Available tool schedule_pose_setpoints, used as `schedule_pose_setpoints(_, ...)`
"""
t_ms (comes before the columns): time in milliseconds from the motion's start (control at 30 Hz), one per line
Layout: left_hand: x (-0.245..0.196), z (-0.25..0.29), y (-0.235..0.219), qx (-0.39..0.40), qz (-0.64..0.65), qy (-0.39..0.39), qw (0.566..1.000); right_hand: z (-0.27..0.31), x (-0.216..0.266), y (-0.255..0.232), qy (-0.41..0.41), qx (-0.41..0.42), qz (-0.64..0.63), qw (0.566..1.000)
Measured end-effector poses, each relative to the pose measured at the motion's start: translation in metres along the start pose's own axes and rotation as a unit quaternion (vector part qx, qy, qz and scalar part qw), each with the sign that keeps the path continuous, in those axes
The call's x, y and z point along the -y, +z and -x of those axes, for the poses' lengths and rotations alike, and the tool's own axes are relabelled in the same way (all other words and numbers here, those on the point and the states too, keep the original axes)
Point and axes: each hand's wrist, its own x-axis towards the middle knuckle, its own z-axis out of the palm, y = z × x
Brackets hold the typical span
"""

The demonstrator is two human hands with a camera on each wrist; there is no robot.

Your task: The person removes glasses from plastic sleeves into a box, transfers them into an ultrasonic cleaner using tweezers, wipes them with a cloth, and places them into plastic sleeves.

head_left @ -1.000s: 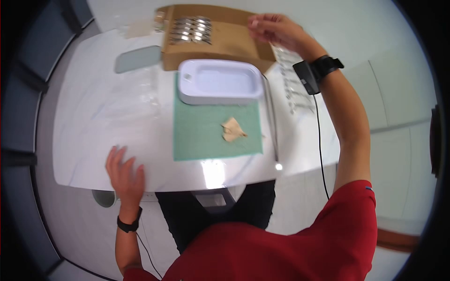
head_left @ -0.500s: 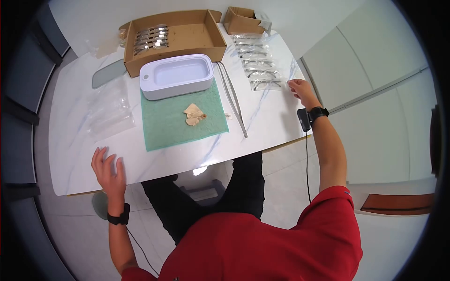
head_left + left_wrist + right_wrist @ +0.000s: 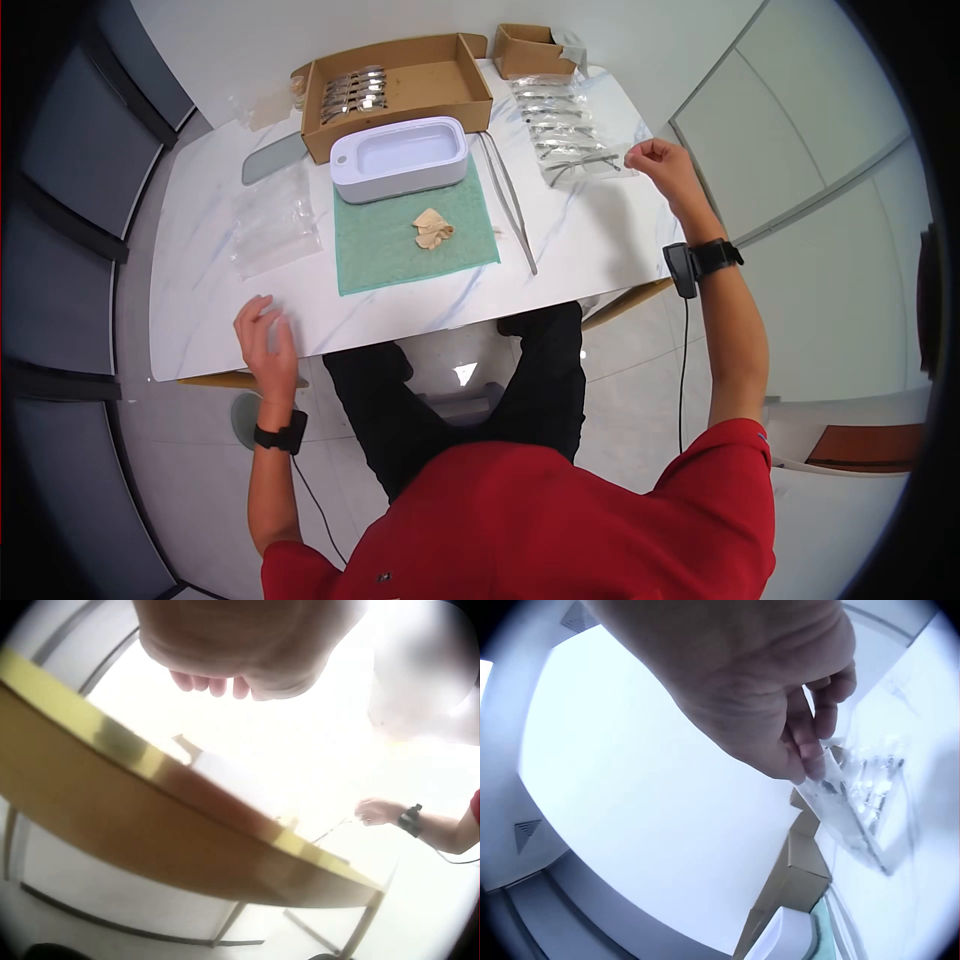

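My right hand (image 3: 667, 176) pinches the right end of a clear bag (image 3: 590, 163) with a pair of glasses inside, at the near end of a column of bagged glasses (image 3: 556, 112). In the right wrist view thumb and fingertips of the right hand (image 3: 780, 712) meet on the bag (image 3: 840, 817), which hangs tilted from them. My left hand (image 3: 268, 350) is at the table's front left edge with its fingers loosely bent and nothing in them; the left wrist view shows that hand (image 3: 247, 645) from below, blurred.
A cardboard tray (image 3: 430, 112) with several glasses stands at the back, a white-lilac basin (image 3: 400, 185) before it. A beige cloth (image 3: 432, 229) lies on the green mat (image 3: 375, 262). Flat straps (image 3: 512, 210) lie beside it, empty clear bags (image 3: 275, 225) at left, a small box (image 3: 522, 55) behind.
The right hand has come from above the cardboard tray to the column of bags, and the nearest bag is now pinched and tilted. The left hand has barely moved; the head view has shifted.
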Motion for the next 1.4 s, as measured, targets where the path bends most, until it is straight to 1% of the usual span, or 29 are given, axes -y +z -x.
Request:
schedule_pose_setpoints(33, -0.016, 0.000, -0.001, 0.000, 0.036, 0.003, 0.999, 0.010, 0.019, -0.001, -0.015, 0.019, 0.018, 1.000)
schedule_pose_setpoints(67, -0.032, 0.000, 0.001, 0.001, 0.036, 0.002, 0.999, 0.019, 0.039, -0.001, -0.031, 0.041, 0.037, 0.998)
schedule_pose_setpoints(100, -0.049, 0.001, 0.005, 0.013, 0.126, -0.045, 0.991, 0.031, 0.059, 0.001, -0.034, 0.041, 0.070, 0.996)
schedule_pose_setpoints(133, -0.066, 0.002, 0.009, 0.023, 0.214, -0.092, 0.972, 0.039, 0.072, 0.003, -0.035, 0.045, 0.070, 0.996)
schedule_pose_setpoints(200, -0.101, 0.006, 0.029, 0.081, 0.337, -0.130, 0.929, 0.053, 0.092, 0.009, -0.104, 0.054, 0.182, 0.976)
schedule_pose_setpoints(233, -0.119, 0.011, 0.040, 0.121, 0.409, -0.197, 0.883, 0.062, 0.103, 0.012, -0.106, 0.059, 0.181, 0.976)
schedule_pose_setpoints(267, -0.135, 0.017, 0.053, 0.159, 0.477, -0.261, 0.824, 0.073, 0.114, 0.016, -0.133, 0.070, 0.203, 0.968)
schedule_pose_setpoints(300, -0.144, 0.024, 0.072, 0.176, 0.522, -0.253, 0.795, 0.082, 0.122, 0.020, -0.160, 0.083, 0.225, 0.958)
schedule_pose_setpoints(333, -0.151, 0.029, 0.090, 0.192, 0.566, -0.244, 0.764, 0.090, 0.127, 0.024, -0.163, 0.091, 0.226, 0.956)
schedule_pose_setpoints(367, -0.162, 0.031, 0.099, 0.184, 0.565, -0.250, 0.764, 0.096, 0.132, 0.028, -0.162, 0.101, 0.196, 0.962)
schedule_pose_setpoints(400, -0.173, 0.034, 0.106, 0.191, 0.620, -0.286, 0.705, 0.103, 0.137, 0.031, -0.159, 0.114, 0.167, 0.966)
schedule_pose_setpoints(433, -0.180, 0.034, 0.111, 0.195, 0.670, -0.318, 0.642, 0.111, 0.147, 0.034, -0.133, 0.145, 0.181, 0.964)
schedule_pose_setpoints(467, -0.185, 0.032, 0.112, 0.185, 0.670, -0.322, 0.643, 0.115, 0.145, 0.038, -0.139, 0.153, 0.181, 0.961)
schedule_pose_setpoints(533, -0.189, 0.027, 0.112, 0.179, 0.727, -0.376, 0.546, 0.119, 0.133, 0.048, -0.086, 0.191, 0.053, 0.976)
schedule_pose_setpoints(567, -0.186, 0.028, 0.117, 0.166, 0.747, -0.389, 0.513, 0.121, 0.125, 0.055, -0.076, 0.216, -0.005, 0.973)
schedule_pose_setpoints(600, -0.182, 0.026, 0.118, 0.161, 0.746, -0.392, 0.513, 0.122, 0.120, 0.061, -0.075, 0.222, -0.005, 0.972)
schedule_pose_setpoints(667, -0.178, 0.019, 0.113, 0.201, 0.777, -0.374, 0.464, 0.124, 0.113, 0.072, -0.069, 0.251, -0.044, 0.965)
schedule_pose_setpoints(700, -0.178, 0.018, 0.110, 0.201, 0.779, -0.365, 0.468, 0.124, 0.111, 0.074, -0.070, 0.264, -0.015, 0.962)
schedule_pose_setpoints(733, -0.176, 0.020, 0.111, 0.200, 0.779, -0.367, 0.468, 0.125, 0.111, 0.076, -0.070, 0.266, -0.015, 0.961)
schedule_pose_setpoints(800, -0.169, 0.027, 0.113, 0.201, 0.762, -0.387, 0.478, 0.127, 0.113, 0.081, -0.045, 0.301, -0.042, 0.952)
schedule_pose_setpoints(867, -0.166, 0.028, 0.110, 0.193, 0.757, -0.392, 0.486, 0.127, 0.114, 0.081, -0.047, 0.313, -0.048, 0.947)
schedule_pose_setpoints(933, -0.162, 0.030, 0.108, 0.185, 0.752, -0.396, 0.492, 0.122, 0.108, 0.079, -0.071, 0.364, -0.062, 0.927)
schedule_pose_setpoints(967, -0.159, 0.031, 0.108, 0.194, 0.756, -0.386, 0.492, 0.122, 0.107, 0.079, -0.070, 0.365, -0.060, 0.926)
schedule_pose_setpoints(1033, -0.158, 0.031, 0.109, 0.204, 0.761, -0.375, 0.489, 0.123, 0.105, 0.081, -0.021, 0.380, -0.040, 0.924)
schedule_pose_setpoints(1167, -0.157, 0.032, 0.109, 0.221, 0.752, -0.371, 0.498, 0.131, 0.099, 0.088, 0.014, 0.357, -0.044, 0.933)
schedule_pose_setpoints(1300, -0.159, 0.033, 0.109, 0.223, 0.741, -0.377, 0.508, 0.134, 0.086, 0.092, 0.017, 0.363, -0.046, 0.930)
schedule_pose_setpoints(1333, -0.160, 0.032, 0.108, 0.222, 0.742, -0.378, 0.508, 0.134, 0.085, 0.093, 0.016, 0.349, -0.036, 0.936)
schedule_pose_setpoints(1400, -0.165, 0.028, 0.103, 0.229, 0.714, -0.386, 0.538, 0.134, 0.081, 0.096, 0.014, 0.337, -0.027, 0.941)
